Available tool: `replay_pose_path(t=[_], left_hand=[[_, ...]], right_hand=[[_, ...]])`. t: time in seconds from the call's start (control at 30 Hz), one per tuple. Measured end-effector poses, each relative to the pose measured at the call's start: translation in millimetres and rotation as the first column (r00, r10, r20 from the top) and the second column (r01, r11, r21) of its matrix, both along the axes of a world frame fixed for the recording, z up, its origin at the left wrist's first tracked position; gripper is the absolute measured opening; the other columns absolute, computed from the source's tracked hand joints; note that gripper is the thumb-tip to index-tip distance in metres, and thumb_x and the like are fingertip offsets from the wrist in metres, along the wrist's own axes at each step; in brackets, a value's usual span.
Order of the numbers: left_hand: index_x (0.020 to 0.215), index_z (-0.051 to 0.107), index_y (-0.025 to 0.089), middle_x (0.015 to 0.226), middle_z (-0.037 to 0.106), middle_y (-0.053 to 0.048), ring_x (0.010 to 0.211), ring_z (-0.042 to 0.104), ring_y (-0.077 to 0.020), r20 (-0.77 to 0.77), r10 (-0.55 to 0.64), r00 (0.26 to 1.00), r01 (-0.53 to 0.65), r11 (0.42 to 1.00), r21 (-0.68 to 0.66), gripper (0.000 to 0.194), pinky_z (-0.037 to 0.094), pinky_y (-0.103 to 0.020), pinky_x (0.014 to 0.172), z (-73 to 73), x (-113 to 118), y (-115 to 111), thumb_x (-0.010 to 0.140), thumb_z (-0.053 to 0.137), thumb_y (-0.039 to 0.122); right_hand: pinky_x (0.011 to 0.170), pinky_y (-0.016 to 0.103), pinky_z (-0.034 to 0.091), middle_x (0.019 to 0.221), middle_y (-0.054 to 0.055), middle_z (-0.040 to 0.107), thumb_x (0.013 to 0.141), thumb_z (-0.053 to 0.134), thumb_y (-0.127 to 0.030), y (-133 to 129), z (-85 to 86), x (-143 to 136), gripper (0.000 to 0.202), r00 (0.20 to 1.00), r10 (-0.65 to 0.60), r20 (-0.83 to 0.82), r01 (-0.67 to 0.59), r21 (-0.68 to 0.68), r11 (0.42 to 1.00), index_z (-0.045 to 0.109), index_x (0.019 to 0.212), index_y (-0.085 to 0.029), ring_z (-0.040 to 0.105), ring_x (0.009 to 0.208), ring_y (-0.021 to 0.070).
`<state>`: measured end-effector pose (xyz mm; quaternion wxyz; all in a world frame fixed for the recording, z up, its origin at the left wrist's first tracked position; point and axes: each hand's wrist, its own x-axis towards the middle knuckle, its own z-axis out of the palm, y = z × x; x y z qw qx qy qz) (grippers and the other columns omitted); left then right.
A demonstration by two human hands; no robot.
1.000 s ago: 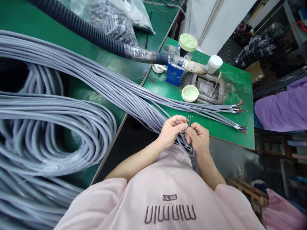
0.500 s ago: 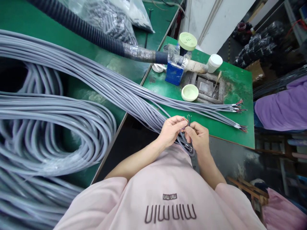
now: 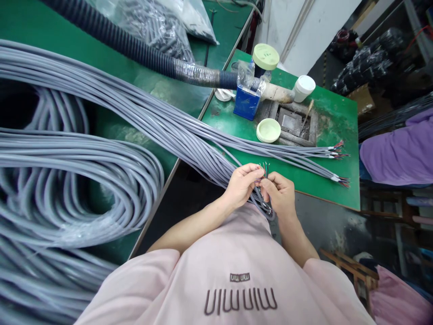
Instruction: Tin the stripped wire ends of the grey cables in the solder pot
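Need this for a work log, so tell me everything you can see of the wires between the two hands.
The wires form a small, slightly fanned cluster of thin strands, apparently plastic-coated; green, reddish and dark ones show, with pale tips. The fingertips of the left hand and the right hand pinch them, leaving short free ends pointing away from the person's body. They are held in front of the torso, with the green table behind them. The fingers hide their lower parts and exact number.

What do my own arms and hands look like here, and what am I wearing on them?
Your left hand and right hand show no gloves, and no watch is visible. The forearms are bare below short, pale pink sleeves. The matching top has dark lettering.
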<state>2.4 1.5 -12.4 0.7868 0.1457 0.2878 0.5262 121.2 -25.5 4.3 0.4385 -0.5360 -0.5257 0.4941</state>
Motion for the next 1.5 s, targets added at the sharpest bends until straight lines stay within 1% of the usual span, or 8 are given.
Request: replay_pose_path(t=[0.27,0.47,0.9,1.1,1.2,1.33,1.43,1.5], left_hand=[[0.067,0.065,0.014,0.066,0.059,0.002,0.054,0.048,-0.0049,-0.016,0.013,1.000,-0.012,0.996,0.086,0.020,0.041,-0.018,0.052,-7.5,-1,-2,0.065,0.081,0.027],[0.068,0.067,0.014,0.067,0.060,0.002,0.055,0.048,-0.0047,-0.006,0.020,1.000,-0.019,0.995,0.100,0.018,0.040,-0.018,0.052,-8.7,-1,-3,0.066,0.080,0.026],[0.067,0.071,0.015,0.067,0.064,0.001,0.055,0.051,-0.0042,-0.018,0.020,1.000,-0.019,0.999,0.030,0.020,0.041,-0.017,0.053,-7.6,2,-2,0.062,0.084,0.029],[0.067,0.072,0.016,0.067,0.065,0.001,0.057,0.053,-0.0057,-0.060,0.036,0.998,-0.035,0.999,0.002,0.022,0.042,-0.018,0.055,-7.6,3,-3,0.060,0.085,0.032],[0.067,0.072,0.017,0.068,0.066,0.001,0.058,0.054,-0.0064,-0.098,0.049,0.994,-0.047,0.999,0.015,0.021,0.043,-0.020,0.056,-8.8,3,-4,0.061,0.085,0.033],[0.067,0.073,0.017,0.070,0.066,0.001,0.062,0.054,-0.0077,-0.144,0.071,0.987,-0.061,0.995,0.077,0.018,0.043,-0.021,0.060,-11.8,4,-4,0.066,0.082,0.032],[0.067,0.073,0.018,0.070,0.064,0.002,0.065,0.053,-0.0076,-0.166,0.099,0.981,-0.079,0.990,0.120,0.015,0.042,-0.021,0.063,-13.8,5,-4,0.069,0.080,0.031],[0.066,0.073,0.019,0.068,0.063,0.002,0.063,0.051,-0.0069,-0.179,0.105,0.978,-0.081,0.988,0.134,0.014,0.041,-0.021,0.062,-14.4,6,-5,0.070,0.080,0.031]], right_hand=[[0.039,0.020,0.032,0.042,-0.007,0.051,0.084,0.065,-0.036,-1,1.2,-1,0.030,1.000,0.001,-0.009,-0.001,-0.003,1.000,0.053,0.063,-0.020,0.041,0.035,0.0060],[0.039,0.020,0.033,0.041,-0.007,0.051,0.084,0.064,-0.037,-2,2.1,0,0.031,1.000,0.005,-0.007,-0.005,-0.005,1.000,0.052,0.062,-0.020,0.040,0.034,0.0062],[0.041,0.021,0.033,0.041,-0.007,0.051,0.086,0.064,-0.037,-2,-5.0,2,0.031,0.997,-0.023,-0.079,0.024,0.004,1.000,0.051,0.062,-0.020,0.042,0.036,0.0072],[0.041,0.021,0.033,0.041,-0.007,0.051,0.085,0.064,-0.036,-1,-7.7,4,0.030,0.993,-0.030,-0.113,0.032,0.009,0.999,0.052,0.063,-0.020,0.041,0.036,0.0071],[0.040,0.021,0.032,0.043,-0.008,0.052,0.079,0.070,-0.036,0,-8.1,5,0.030,0.995,-0.040,-0.086,0.039,-0.015,0.999,0.050,0.063,-0.021,0.042,0.036,0.0067],[0.043,0.019,0.035,0.057,-0.008,0.059,0.069,0.078,-0.031,4,-4.3,11,0.025,1.000,-0.003,0.009,0.004,-0.043,0.999,0.056,0.072,-0.020,0.045,0.043,0.0059],[0.046,0.020,0.037,0.061,-0.007,0.059,0.070,0.078,-0.030,8,0.7,14,0.024,0.997,0.017,0.079,-0.015,-0.035,0.999,0.057,0.077,-0.021,0.048,0.047,0.0064],[0.045,0.020,0.036,0.057,-0.008,0.057,0.073,0.076,-0.032,9,3.6,14,0.023,0.993,-0.003,0.115,0.005,-0.016,1.000,0.056,0.077,-0.021,0.047,0.046,0.0063]])
